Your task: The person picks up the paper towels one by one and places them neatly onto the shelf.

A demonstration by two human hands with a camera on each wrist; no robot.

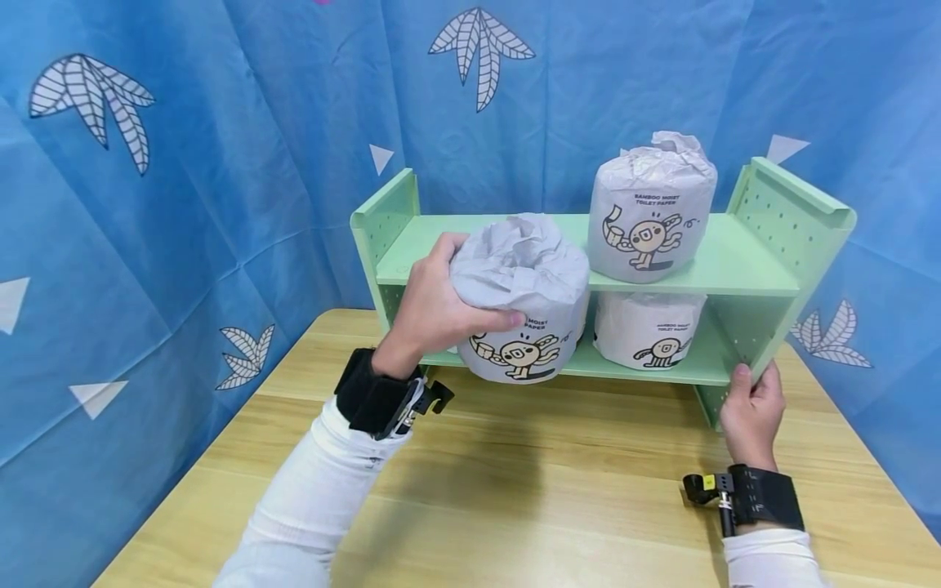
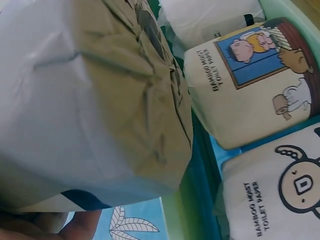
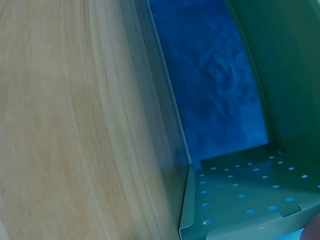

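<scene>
My left hand (image 1: 441, 306) grips a paper-wrapped toilet roll (image 1: 524, 302) from its left side, thumb across the front, in front of the green two-tier shelf (image 1: 764, 282). Close up in the left wrist view, the same roll (image 2: 100, 110) shows its crumpled wrap, with fingers (image 2: 80, 225) beneath it. Low on the shelf's right side panel, my right hand (image 1: 753, 412) holds the front edge, thumb toward the front. Another wrapped roll (image 1: 650, 216) stands upright on the top tier. A further one (image 1: 647, 331) sits on the lower tier, partly shaded by the board above.
Several wrapped rolls, one with a blue picture (image 2: 255, 75), stand on the shelf in the left wrist view. The shelf rests on a wooden table (image 1: 588, 474). Blue patterned cloth (image 1: 294, 122) hangs behind and beside it. Perforated side panels (image 3: 250, 195) rise at the shelf's ends.
</scene>
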